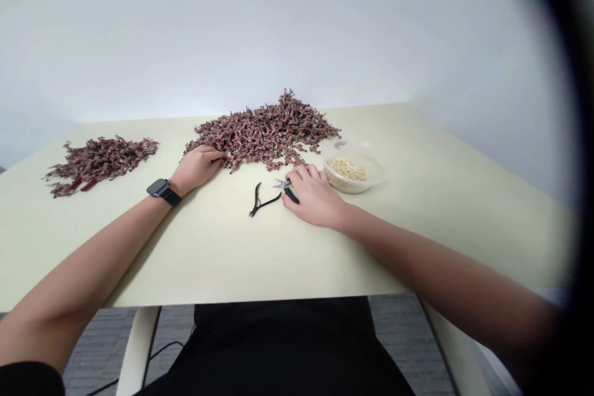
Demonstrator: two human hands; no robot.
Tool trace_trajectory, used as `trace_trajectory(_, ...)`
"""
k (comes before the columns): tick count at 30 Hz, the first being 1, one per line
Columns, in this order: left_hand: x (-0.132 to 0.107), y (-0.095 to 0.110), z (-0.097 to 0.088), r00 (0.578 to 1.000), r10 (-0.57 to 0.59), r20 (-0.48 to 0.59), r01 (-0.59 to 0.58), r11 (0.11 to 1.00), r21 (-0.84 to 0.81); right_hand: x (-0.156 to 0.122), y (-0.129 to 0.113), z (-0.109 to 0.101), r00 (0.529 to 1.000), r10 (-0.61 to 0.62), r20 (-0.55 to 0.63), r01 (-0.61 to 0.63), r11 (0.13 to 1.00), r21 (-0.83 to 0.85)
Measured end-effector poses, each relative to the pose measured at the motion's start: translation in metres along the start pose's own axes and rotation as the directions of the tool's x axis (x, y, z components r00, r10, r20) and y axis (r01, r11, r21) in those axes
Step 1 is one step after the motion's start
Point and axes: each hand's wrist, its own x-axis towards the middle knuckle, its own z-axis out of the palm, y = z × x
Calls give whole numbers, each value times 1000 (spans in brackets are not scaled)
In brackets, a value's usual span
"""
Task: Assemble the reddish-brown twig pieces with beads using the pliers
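Note:
My left hand (199,168), with a dark watch on its wrist, rests at the near left edge of a large pile of small reddish-brown twisted pieces (266,130). Its fingers are curled together against the pile, and what they pinch is hidden. Right of the middle, my right hand (312,193) is closed around small pliers (291,193) with silver jaws and black handles. The jaws point left and look slightly parted. Just left of them lie black nippers (258,201) on the table, handles spread. A clear round bowl (356,187) of gold-coloured bits stands beside my right hand.
A smaller pile of similar reddish-brown pieces (106,161) lies on the left of the pale yellow table (232,260), with darker red bits at its front. A white wall (232,31) stands behind the table. A small greyish item (340,144) sits behind the bowl.

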Motion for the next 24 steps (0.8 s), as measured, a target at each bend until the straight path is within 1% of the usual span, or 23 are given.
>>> trace_trajectory(7, 0, -10, 6, 997, 58, -52, -58, 998, -5, -3, -6, 1, 999, 18, 33, -19, 1000, 4)
trace_trajectory(10, 0, -12, 8, 997, 59, -57, -59, 998, -6, -4, -10, -5, 1000, 3, 3, -3, 1000, 1)
trace_trajectory(12, 0, -12, 8, 997, 60, -56, -60, 998, -6, -5, -14, -13, 998, -27, -62, 29, 999, 33)
trace_trajectory(14, 0, -12, 8, 997, 61, -56, -61, 998, -2, -4, -18, -25, 982, -74, -172, 93, 990, 105)
trace_trajectory(16, 0, -11, 8, 997, 65, -52, -65, 998, 4, -1, -16, -40, 938, -117, -325, 176, 971, 159)
trace_trajectory(18, 0, -11, 8, 996, 70, -45, -70, 998, 9, 4, -6, -54, 876, -91, -474, 185, 971, 155)
trace_trajectory(19, 0, -11, 8, 996, 71, -44, -71, 997, 11, 7, 3, -61, 852, -56, -520, 153, 978, 145)
trace_trajectory(21, 1, -11, 8, 996, 69, -48, -69, 998, 13, 13, 28, -71, 841, 53, -538, 7, 994, 108)
trace_trajectory(22, 1, -11, 8, 996, 68, -49, -67, 998, 11, 15, 43, -74, 846, 110, -521, -82, 994, 76)
trace_trajectory(23, 1, -11, 8, 996, 68, -50, -67, 998, 8, 17, 59, -76, 866, 163, -472, -165, 986, 37)
trace_trajectory(24, 1, -11, 8, 996, 68, -52, -67, 998, 3, 18, 74, -77, 904, 210, -373, -230, 973, -9)
